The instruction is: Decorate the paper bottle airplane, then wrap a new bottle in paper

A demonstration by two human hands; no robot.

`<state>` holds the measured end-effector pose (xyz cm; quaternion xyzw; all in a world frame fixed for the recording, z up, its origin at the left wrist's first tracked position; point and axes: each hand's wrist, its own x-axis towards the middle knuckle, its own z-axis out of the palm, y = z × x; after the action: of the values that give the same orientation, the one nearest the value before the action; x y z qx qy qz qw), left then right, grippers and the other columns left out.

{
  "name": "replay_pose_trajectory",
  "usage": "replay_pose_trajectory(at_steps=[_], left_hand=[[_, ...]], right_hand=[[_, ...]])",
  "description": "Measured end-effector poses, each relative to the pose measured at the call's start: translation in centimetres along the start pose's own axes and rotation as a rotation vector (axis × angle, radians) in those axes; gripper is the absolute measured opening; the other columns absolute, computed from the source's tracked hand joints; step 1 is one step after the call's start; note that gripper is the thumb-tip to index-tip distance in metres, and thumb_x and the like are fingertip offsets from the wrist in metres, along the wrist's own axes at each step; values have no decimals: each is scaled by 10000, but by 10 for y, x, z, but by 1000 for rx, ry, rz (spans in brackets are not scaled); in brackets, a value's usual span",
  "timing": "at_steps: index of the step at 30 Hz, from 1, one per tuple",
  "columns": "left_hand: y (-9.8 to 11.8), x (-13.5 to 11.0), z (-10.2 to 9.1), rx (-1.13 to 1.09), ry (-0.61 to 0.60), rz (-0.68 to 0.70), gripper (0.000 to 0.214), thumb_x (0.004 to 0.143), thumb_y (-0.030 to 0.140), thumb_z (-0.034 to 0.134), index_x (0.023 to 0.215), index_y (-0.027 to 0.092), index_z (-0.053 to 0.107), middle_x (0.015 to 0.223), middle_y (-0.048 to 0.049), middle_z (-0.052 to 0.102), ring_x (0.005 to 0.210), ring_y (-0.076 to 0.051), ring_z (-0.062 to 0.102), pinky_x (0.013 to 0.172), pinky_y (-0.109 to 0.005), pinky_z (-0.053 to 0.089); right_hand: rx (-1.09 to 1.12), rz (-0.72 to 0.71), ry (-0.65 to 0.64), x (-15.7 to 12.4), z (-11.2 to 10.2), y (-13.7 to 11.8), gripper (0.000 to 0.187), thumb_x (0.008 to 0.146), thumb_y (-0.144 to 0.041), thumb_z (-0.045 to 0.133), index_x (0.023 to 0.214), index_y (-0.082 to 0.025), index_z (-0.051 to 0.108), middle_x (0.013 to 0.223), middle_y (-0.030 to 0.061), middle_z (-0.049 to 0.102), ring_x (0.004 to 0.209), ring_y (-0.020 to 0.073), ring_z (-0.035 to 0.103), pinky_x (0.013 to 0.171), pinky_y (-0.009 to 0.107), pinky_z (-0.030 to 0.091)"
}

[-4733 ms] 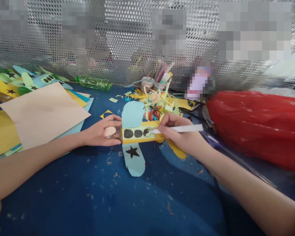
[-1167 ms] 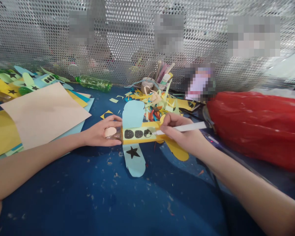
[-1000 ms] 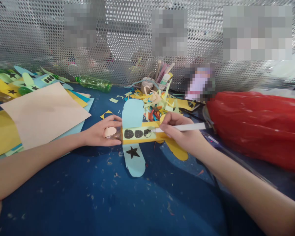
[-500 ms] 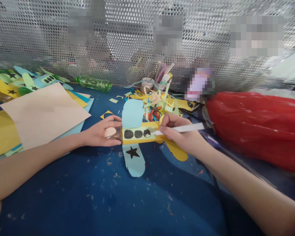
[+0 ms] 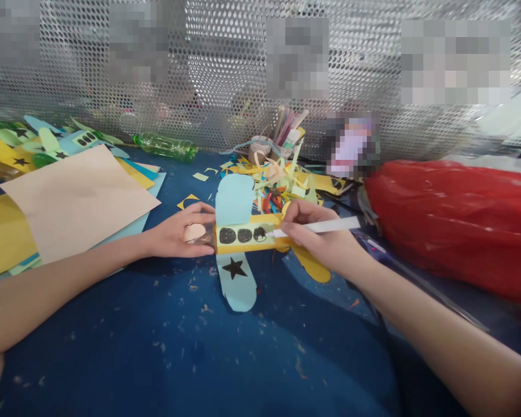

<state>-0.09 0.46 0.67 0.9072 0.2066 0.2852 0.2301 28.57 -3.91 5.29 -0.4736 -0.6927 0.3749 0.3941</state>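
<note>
A toy airplane [image 5: 267, 243] lies on the blue table, its body wrapped in yellow paper over a clear bottle. Its wings are light blue paper, the lower one with a black star. Three black rounded windows run along a pale green strip; the rightmost is only partly filled in. My left hand [image 5: 186, 230] is closed around the bottle end on the left, where a cream paper disc shows. In my right hand [image 5: 312, 231] is a white marker [image 5: 336, 225], pinched with its tip on the rightmost window.
Paper sheets [image 5: 82, 202] are stacked at left, with other paper planes [image 5: 61, 142] behind them. A green bottle [image 5: 165, 147] lies near the perforated metal screen [image 5: 226, 69]. Paper scraps [image 5: 282, 179] and a cup of pens [image 5: 260, 147] sit behind the airplane; a red plastic bag [image 5: 451, 226] is at right.
Slightly more black covers the rightmost window. Both hands and the airplane stay almost where they were.
</note>
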Motion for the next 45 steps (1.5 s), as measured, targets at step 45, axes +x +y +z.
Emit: replay_pose_trajectory(at_steps=[45], left_hand=[[-2,0,3,1,40,25,516,777,330,738,1254,251,556,1197,-120,525,1066,-261,589,946,-456,506]], right_hand=[[-3,19,-66,-1,1,-1,196,721,-253,661,643,-200,489,521,-55,498,439,61,381,402,223,268]])
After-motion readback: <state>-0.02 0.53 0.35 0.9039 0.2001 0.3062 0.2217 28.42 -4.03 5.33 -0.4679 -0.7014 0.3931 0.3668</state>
